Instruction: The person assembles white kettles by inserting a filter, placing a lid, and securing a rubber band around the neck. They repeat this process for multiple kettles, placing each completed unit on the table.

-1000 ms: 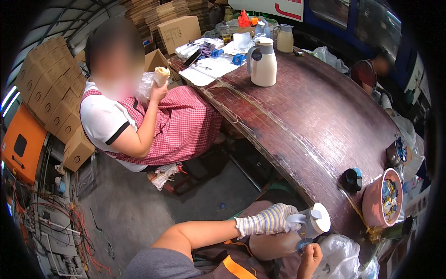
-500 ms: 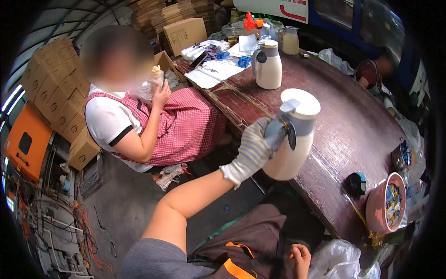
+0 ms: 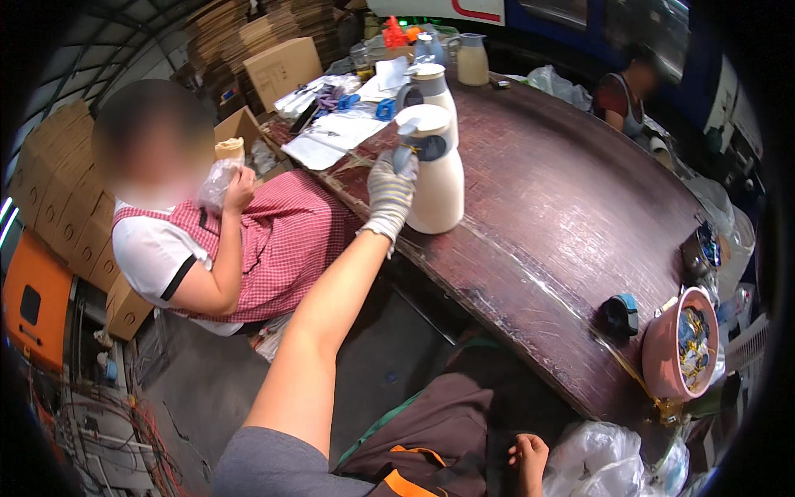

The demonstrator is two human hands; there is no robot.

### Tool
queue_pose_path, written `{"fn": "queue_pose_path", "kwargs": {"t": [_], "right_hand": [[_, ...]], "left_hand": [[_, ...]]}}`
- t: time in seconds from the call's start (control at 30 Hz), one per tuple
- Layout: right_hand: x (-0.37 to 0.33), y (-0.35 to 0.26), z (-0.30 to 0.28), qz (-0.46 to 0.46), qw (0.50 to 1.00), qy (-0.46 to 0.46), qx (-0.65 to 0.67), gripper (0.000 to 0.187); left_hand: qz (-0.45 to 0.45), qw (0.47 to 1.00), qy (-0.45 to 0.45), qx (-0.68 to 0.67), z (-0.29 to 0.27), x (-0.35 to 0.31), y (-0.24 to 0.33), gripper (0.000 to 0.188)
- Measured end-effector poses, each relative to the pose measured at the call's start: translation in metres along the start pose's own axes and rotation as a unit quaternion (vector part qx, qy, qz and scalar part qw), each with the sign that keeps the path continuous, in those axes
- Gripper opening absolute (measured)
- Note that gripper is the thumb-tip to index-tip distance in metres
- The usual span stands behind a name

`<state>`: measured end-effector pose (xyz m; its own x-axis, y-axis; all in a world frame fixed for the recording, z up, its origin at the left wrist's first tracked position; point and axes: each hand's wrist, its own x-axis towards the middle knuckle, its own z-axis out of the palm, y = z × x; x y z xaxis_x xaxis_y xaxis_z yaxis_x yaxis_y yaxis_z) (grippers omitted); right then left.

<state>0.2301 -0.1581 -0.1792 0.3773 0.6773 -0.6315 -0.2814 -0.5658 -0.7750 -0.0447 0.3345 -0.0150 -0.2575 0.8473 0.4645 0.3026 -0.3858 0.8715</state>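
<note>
A cream thermos jug (image 3: 439, 195) with a white lid and grey handle is upright at the near left part of the dark red table (image 3: 546, 174). My left hand (image 3: 392, 192), in a striped knit glove, is closed around its handle. The jug's base appears to meet the tabletop near the edge. Just behind it, partly hidden, is a second cream jug (image 3: 429, 77) with a grey handle. My right hand (image 3: 527, 454) is bare, low by my lap and a clear plastic bag (image 3: 600, 460); its fingers are curled, with nothing visible in them.
A pink basin (image 3: 658, 364) of small parts and a black-and-blue tape dispenser (image 3: 619, 316) sit at the right. Papers (image 3: 335, 137) and another jug (image 3: 473, 60) are farther back. A person in a checked apron (image 3: 281, 248) sits at left, holding food; another person (image 3: 621, 99) is at far right.
My left hand has carried the jug away from me and leftward, down to the tabletop by the second jug. My right hand stays low. The seated person has lowered the food slightly.
</note>
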Motion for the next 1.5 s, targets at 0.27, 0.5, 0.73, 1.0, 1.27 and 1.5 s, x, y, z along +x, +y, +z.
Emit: {"fn": "queue_pose_path", "kwargs": {"t": [0.27, 0.5, 0.73, 1.0, 1.27, 1.5], "right_hand": [[0.008, -0.006, 0.0, 0.034, 0.999, -0.011, 0.025, 0.018], [0.016, -0.009, -0.012, 0.081, 0.996, -0.038, 0.005, 0.023], [0.025, -0.017, -0.016, 0.125, 0.991, -0.046, 0.007, 0.028], [0.028, -0.017, -0.019, 0.153, 0.987, -0.036, 0.029, 0.028], [0.023, -0.012, -0.019, 0.105, 0.993, -0.046, 0.03, 0.031], [0.021, -0.017, -0.019, 0.034, 0.998, -0.059, 0.004, 0.035]], "left_hand": [[-0.09, 0.986, -0.005, 0.141, 0.009, -0.006, -0.059, 0.066], [0.161, 0.852, -0.264, 0.422, 0.029, -0.07, -0.065, 0.065], [0.122, 0.832, -0.22, 0.494, 0.072, -0.029, -0.083, 0.067], [0.186, 0.845, -0.117, 0.487, 0.079, -0.014, -0.128, 0.044], [0.12, 0.892, -0.229, 0.371, 0.077, -0.067, -0.066, 0.041], [0.059, 0.93, -0.336, 0.141, 0.078, -0.142, -0.054, 0.037]]}}
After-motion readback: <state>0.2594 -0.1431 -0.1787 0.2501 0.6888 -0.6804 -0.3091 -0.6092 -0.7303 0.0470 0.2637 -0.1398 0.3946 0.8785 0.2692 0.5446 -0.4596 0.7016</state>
